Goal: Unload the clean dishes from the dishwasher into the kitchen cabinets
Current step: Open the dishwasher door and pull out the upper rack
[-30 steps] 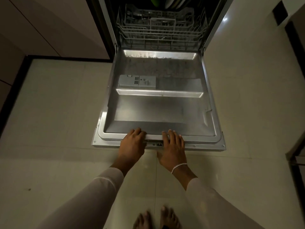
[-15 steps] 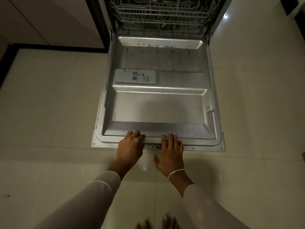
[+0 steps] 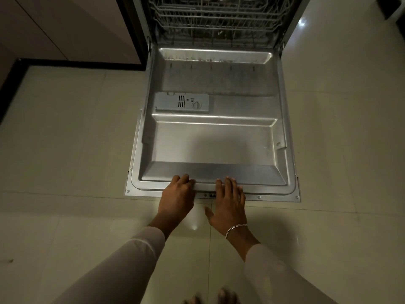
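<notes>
The dishwasher door [image 3: 214, 145] lies folded down flat, its steel inner face up, with a grey detergent dispenser [image 3: 182, 102] on it. Behind it the lower wire rack [image 3: 217, 20] shows inside the machine; no dishes can be made out in it. My left hand [image 3: 177, 198] curls over the door's near edge, fingers on top. My right hand [image 3: 229, 204], with a silver bracelet on the wrist, rests beside it, fingers spread flat on the same edge and thumb hanging free below.
Pale glossy floor tiles [image 3: 65, 150] spread on both sides of the door. A cabinet front [image 3: 72, 27] with a dark plinth stands at the left of the machine. My bare feet [image 3: 210, 298] are at the bottom edge.
The door has come down further to fully flat, with both hands still on its near edge. My view has dropped, so less of the rack shows.
</notes>
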